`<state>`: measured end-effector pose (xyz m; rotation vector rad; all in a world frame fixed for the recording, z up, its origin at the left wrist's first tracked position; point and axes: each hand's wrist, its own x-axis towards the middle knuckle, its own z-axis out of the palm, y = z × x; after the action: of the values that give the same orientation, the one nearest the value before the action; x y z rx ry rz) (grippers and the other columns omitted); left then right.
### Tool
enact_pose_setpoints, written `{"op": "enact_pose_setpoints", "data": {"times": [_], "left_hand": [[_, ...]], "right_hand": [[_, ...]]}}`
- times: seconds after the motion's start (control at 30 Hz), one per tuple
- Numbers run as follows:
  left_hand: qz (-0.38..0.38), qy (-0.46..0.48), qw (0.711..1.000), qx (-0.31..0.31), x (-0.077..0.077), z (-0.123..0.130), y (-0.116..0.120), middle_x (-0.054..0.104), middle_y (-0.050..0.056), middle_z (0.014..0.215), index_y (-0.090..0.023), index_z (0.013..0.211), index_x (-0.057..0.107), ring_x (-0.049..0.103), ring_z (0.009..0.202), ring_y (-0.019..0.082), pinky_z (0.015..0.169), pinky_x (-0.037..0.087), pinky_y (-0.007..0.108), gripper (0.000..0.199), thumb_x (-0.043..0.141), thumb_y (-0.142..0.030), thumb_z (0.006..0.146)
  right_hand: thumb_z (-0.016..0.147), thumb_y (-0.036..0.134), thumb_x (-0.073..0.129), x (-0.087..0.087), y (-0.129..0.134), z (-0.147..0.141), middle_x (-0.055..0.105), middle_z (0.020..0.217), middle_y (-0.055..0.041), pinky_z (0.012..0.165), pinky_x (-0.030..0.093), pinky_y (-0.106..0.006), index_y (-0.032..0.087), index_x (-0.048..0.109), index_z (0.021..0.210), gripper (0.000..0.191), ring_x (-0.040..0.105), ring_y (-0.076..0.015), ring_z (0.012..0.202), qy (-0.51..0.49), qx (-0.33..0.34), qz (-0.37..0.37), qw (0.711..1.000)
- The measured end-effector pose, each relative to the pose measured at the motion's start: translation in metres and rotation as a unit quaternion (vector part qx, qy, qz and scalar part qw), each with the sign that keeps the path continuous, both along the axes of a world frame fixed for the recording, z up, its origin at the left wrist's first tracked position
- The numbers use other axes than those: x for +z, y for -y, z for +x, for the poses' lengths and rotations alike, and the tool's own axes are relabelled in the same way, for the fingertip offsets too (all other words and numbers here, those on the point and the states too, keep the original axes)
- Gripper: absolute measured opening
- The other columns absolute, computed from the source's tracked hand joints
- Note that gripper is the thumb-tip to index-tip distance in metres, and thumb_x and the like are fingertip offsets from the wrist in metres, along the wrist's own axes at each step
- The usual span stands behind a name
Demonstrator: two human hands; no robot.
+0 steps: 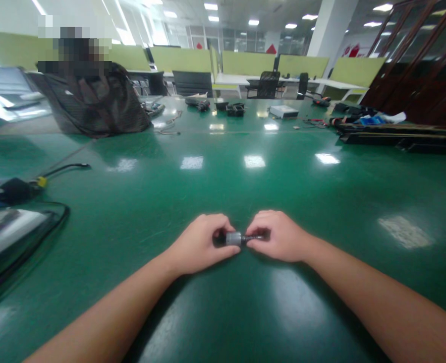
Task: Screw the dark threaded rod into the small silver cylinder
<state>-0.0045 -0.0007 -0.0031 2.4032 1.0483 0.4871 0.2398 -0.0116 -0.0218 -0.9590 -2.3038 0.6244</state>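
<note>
Just over the green tabletop (223, 191), both hands meet around a small object. My left hand (196, 244) is closed, its thumb and fingers around a short grey metal cylinder (233, 238) with a black end toward the palm. My right hand (278, 237) pinches a thin dark shaft (255, 237) in line with that cylinder. The two parts meet, or nearly so, between my fingertips; whether they are joined I cannot tell. Fingers hide both outer ends, and the exact kind of object is too small to make out.
At left lie a black cable (66, 166) with a yellow band and a clear-and-white item. Farther back, a person in a dark jacket (98, 101) leans on the table. A silver box (283, 111) and black parts (235, 109) sit at the far side; long dark panels (400, 140) lie right.
</note>
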Motion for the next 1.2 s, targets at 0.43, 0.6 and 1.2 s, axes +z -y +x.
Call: {"op": "enact_pose_setpoints", "data": {"times": [0.43, 0.6, 1.2], "left_hand": [[0.004, -0.004, 1.000, -0.003, 0.000, -0.001, -0.001, 0.070, -0.001, 0.083, -0.021, 0.089, 0.068, 0.062, 0.073, 0.017, 0.071, 0.043, 0.029, 0.020, 0.077, -0.037, 0.079], [0.003, -0.005, 1.000, -0.005, -0.001, -0.002, 0.000, 0.070, -0.001, 0.084, -0.021, 0.089, 0.068, 0.063, 0.074, 0.017, 0.072, 0.043, 0.029, 0.021, 0.077, -0.038, 0.080], [0.000, -0.001, 1.000, -0.003, -0.001, -0.001, 0.000, 0.070, -0.002, 0.084, -0.021, 0.090, 0.069, 0.063, 0.074, 0.017, 0.072, 0.042, 0.029, 0.021, 0.078, -0.038, 0.081]], "right_hand": [[0.077, 0.018, 0.077, 0.001, -0.002, 0.004, 0.074, 0.079, -0.0018, 0.076, 0.045, -0.031, 0.019, 0.074, 0.081, 0.006, 0.065, -0.0173, 0.077, 0.011, -0.005, 0.006, 1.000], [0.075, 0.017, 0.077, 0.004, -0.003, 0.008, 0.073, 0.078, -0.0019, 0.076, 0.045, -0.031, 0.019, 0.073, 0.079, 0.006, 0.065, -0.0174, 0.076, 0.015, -0.004, 0.010, 1.000], [0.074, 0.016, 0.076, 0.008, -0.006, 0.019, 0.071, 0.074, -0.0012, 0.071, 0.047, -0.028, 0.018, 0.070, 0.073, 0.007, 0.064, -0.0160, 0.072, 0.018, 0.010, -0.002, 1.000]]}}
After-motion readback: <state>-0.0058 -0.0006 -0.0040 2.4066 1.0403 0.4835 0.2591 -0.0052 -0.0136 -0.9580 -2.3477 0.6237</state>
